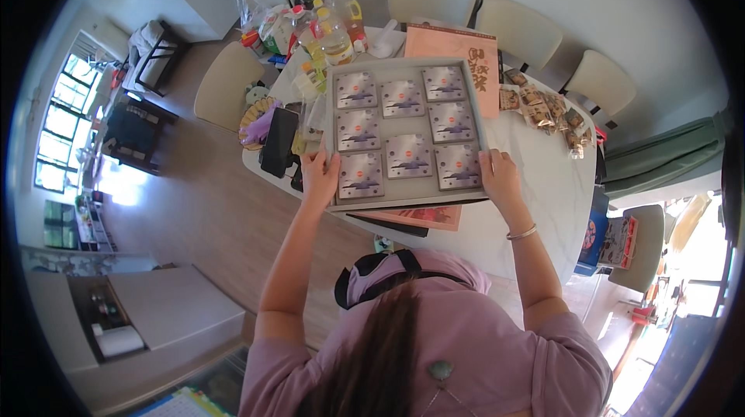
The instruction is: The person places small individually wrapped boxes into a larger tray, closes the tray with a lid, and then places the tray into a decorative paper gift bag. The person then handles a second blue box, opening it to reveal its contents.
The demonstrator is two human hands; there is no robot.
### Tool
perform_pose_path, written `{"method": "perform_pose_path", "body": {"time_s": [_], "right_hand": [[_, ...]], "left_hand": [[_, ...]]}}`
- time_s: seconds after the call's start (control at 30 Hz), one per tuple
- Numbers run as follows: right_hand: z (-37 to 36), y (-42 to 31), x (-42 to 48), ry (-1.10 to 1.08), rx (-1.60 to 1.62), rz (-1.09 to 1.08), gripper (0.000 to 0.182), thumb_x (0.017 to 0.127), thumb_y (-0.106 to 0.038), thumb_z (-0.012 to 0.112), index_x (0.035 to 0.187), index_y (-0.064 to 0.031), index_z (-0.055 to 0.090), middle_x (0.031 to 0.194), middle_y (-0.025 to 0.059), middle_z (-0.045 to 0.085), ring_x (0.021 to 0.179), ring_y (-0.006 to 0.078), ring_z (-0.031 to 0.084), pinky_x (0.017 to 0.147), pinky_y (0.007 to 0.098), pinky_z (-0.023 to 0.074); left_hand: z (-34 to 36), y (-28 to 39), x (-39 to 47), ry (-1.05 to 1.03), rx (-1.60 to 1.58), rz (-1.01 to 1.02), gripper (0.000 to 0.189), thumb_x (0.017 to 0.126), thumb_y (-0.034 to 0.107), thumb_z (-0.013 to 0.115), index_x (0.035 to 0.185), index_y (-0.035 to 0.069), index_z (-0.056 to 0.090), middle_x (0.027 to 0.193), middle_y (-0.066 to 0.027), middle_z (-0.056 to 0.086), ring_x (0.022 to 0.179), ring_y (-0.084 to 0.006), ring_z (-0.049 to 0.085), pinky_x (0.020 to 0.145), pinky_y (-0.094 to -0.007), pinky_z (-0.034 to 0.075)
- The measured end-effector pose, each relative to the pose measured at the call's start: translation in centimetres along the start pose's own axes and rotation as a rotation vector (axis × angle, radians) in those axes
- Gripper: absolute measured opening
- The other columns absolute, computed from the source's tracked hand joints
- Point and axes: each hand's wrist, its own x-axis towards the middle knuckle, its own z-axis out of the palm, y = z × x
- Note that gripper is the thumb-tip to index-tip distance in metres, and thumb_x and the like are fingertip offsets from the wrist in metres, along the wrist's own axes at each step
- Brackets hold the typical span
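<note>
Between my two hands is a shallow pale grey box tray [410, 198] with a raised rim. Inside it lie several square silver-purple boxes [408, 155], three down each side and two in the middle column. My left hand [320, 177] grips the tray's near left corner, thumb over the rim. At the near right corner my right hand [499, 175] has hold of the other side. A pink printed box or lid [451, 47] bearing writing sticks out behind the tray. Beneath the tray's near edge show a red-pink printed panel [436, 217] and a black flat edge [396, 225].
Oil bottles [333, 38] and plastic bags crowd the marble table's [547, 195] far left. A black phone-like device [279, 140] stands by my left hand. Wrapped snack packets [538, 105] lie at the right. Chairs [430, 0] ring the table; one [637, 254] holds printed bags.
</note>
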Motion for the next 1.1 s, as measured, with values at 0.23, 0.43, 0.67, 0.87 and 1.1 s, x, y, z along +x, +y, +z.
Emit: {"method": "perform_pose_path", "body": {"time_s": [0.23, 0.43, 0.67, 0.87, 1.1], "right_hand": [[-1.5, -3.4, -0.3, 0.083, -0.347, 0.025, 0.025, 0.094, -0.024, 0.054, 0.083, -0.0022, 0.054, 0.076, 0.0185, 0.064, 0.07, 0.0389, 0.065, 0.059, 0.048, 0.0525], [-1.1, -3.0, 0.4, 0.074, -0.339, -0.075, 0.022, 0.091, -0.021, 0.057, 0.085, -0.0001, 0.056, 0.075, 0.0209, 0.066, 0.073, 0.0395, 0.067, 0.063, 0.0466, 0.0539], [-0.7, -4.0, 0.9, 0.058, -0.344, -0.058, 0.019, 0.091, -0.018, 0.057, 0.088, 0.0006, 0.055, 0.073, 0.0218, 0.065, 0.07, 0.0408, 0.066, 0.063, 0.0491, 0.0537], [-0.1, -2.4, 0.7, 0.111, -0.129, -0.076, 0.016, 0.089, -0.014, 0.058, 0.087, 0.0002, 0.05, 0.071, 0.0236, 0.063, 0.071, 0.0442, 0.064, 0.064, 0.0522, 0.0515], [-1.4, -1.1, 1.4, 0.008, 0.134, 0.01, 0.023, 0.082, -0.016, 0.066, 0.081, -0.0004, 0.049, 0.073, 0.0199, 0.062, 0.066, 0.0389, 0.062, 0.063, 0.0466, 0.0494]], "left_hand": [[-1.2, 4.0, -0.8, 0.131, 0.456, 0.221, 0.026, 0.083, 0.023, 0.068, 0.073, 0.0, 0.062, 0.066, -0.0149, 0.056, 0.063, -0.0345, 0.058, 0.059, -0.0429, 0.047], [-0.7, 4.1, 0.9, 0.159, 0.617, 0.289, 0.031, 0.081, 0.022, 0.068, 0.061, 0.001, 0.058, 0.062, -0.0181, 0.06, 0.062, -0.0371, 0.062, 0.056, -0.0468, 0.047], [-0.6, 3.8, 1.9, 0.058, 0.676, 0.254, 0.017, 0.085, 0.017, 0.062, 0.082, 0.0, 0.06, 0.064, -0.0185, 0.062, 0.062, -0.0389, 0.063, 0.056, -0.0479, 0.049], [0.2, 4.3, 1.9, -0.047, 0.825, 0.174, 0.02, 0.089, 0.018, 0.056, 0.096, -0.001, 0.054, 0.069, -0.0187, 0.066, 0.069, -0.0373, 0.067, 0.059, -0.05, 0.051], [-0.9, 3.3, 3.4, -0.222, 0.759, 0.24, 0.021, 0.084, 0.009, 0.058, 0.098, -0.005, 0.049, 0.076, -0.0225, 0.067, 0.077, -0.0383, 0.069, 0.066, -0.0458, 0.055]]}}
